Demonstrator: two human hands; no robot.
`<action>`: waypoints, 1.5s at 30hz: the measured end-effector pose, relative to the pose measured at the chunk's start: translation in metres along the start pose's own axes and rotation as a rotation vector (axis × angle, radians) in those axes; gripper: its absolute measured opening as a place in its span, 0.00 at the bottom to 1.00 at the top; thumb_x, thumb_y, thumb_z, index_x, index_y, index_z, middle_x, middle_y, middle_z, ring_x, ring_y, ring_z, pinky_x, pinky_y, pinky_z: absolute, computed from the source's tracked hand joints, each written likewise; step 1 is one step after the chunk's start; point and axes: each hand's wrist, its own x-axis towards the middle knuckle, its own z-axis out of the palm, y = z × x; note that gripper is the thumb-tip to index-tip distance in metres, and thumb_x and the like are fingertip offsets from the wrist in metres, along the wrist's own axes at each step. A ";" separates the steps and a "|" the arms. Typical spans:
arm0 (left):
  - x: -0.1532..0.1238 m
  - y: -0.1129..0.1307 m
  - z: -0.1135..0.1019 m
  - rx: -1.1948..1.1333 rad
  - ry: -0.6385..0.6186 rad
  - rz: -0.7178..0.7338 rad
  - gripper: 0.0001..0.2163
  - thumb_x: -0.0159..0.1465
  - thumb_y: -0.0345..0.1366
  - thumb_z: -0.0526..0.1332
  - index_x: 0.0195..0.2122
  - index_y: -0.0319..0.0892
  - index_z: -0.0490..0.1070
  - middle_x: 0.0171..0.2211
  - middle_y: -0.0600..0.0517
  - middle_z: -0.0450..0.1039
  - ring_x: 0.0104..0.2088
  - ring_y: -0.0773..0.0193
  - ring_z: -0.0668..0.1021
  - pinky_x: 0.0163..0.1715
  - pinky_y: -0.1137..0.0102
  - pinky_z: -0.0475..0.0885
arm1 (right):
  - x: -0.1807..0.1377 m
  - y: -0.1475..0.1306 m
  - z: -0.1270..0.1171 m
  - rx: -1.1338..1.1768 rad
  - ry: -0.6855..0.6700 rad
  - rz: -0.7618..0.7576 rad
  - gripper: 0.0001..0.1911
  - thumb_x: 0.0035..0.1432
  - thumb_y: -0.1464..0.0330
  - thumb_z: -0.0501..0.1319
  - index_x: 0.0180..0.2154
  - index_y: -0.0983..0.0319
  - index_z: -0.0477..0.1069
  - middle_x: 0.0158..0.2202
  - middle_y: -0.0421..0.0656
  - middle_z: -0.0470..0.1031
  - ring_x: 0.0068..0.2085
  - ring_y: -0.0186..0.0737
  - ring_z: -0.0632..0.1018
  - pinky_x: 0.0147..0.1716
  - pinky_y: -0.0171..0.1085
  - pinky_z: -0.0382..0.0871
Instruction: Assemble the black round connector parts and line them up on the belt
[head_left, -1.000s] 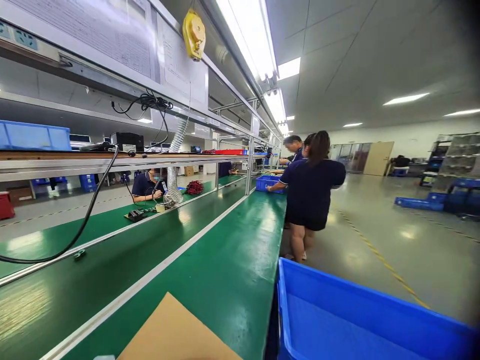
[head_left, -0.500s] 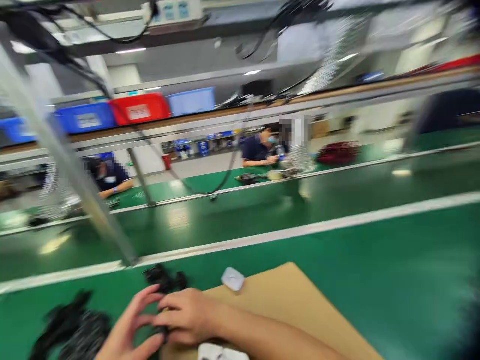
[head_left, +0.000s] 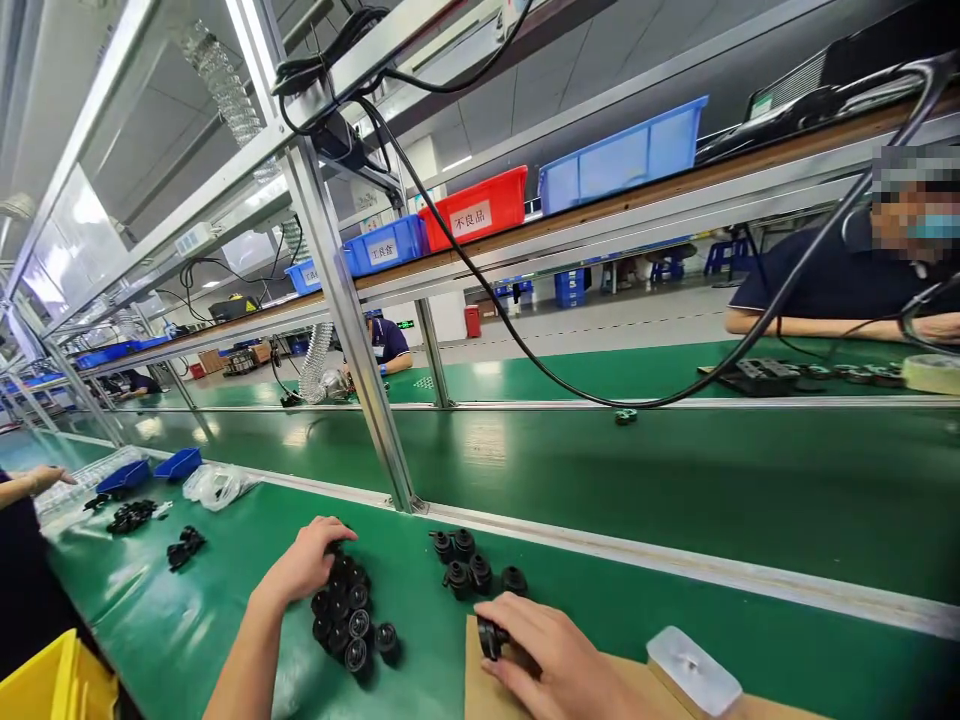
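Note:
My left hand (head_left: 307,560) lies on a pile of small black round parts (head_left: 349,615) on the green bench, its fingers curled over the pile's top. My right hand (head_left: 551,655) rests on a brown cardboard sheet (head_left: 480,690), fingers closed on one black part (head_left: 489,637). A smaller cluster of the same black parts (head_left: 472,572) lies between the hands, just beyond the cardboard. A white plastic piece (head_left: 694,670) sits on the cardboard to the right of my right hand.
A metal upright (head_left: 352,330) stands just beyond the hands, with a black cable (head_left: 525,350) hanging from it. To the left are more black parts (head_left: 131,516), blue trays (head_left: 178,464), a clear bag (head_left: 217,485), a yellow bin (head_left: 52,685) and a co-worker's hand (head_left: 45,478). People sit across the conveyor.
The view has swung left and down along the bench. My hands were together at the cardboard's edge; now they are apart, left on the pile, right holding one part.

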 end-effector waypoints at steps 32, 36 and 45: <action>-0.026 0.135 0.114 -1.031 0.043 0.238 0.19 0.63 0.48 0.75 0.51 0.45 0.81 0.46 0.45 0.81 0.48 0.53 0.82 0.52 0.63 0.77 | 0.018 -0.026 -0.026 0.361 0.151 0.247 0.22 0.61 0.65 0.66 0.57 0.52 0.81 0.47 0.44 0.84 0.42 0.48 0.82 0.48 0.45 0.79; -0.032 0.139 0.128 -1.107 0.089 0.237 0.18 0.63 0.46 0.76 0.52 0.47 0.83 0.49 0.46 0.80 0.49 0.54 0.82 0.52 0.66 0.77 | 0.020 -0.036 -0.031 0.294 0.088 0.198 0.20 0.60 0.68 0.66 0.54 0.54 0.80 0.47 0.44 0.84 0.42 0.46 0.82 0.47 0.42 0.78; -0.035 0.135 0.139 -1.019 0.182 0.287 0.18 0.64 0.42 0.76 0.55 0.50 0.84 0.52 0.44 0.82 0.53 0.53 0.84 0.57 0.65 0.80 | 0.023 -0.036 -0.032 0.169 0.070 -0.016 0.18 0.65 0.72 0.64 0.56 0.55 0.77 0.44 0.44 0.82 0.41 0.44 0.80 0.41 0.39 0.76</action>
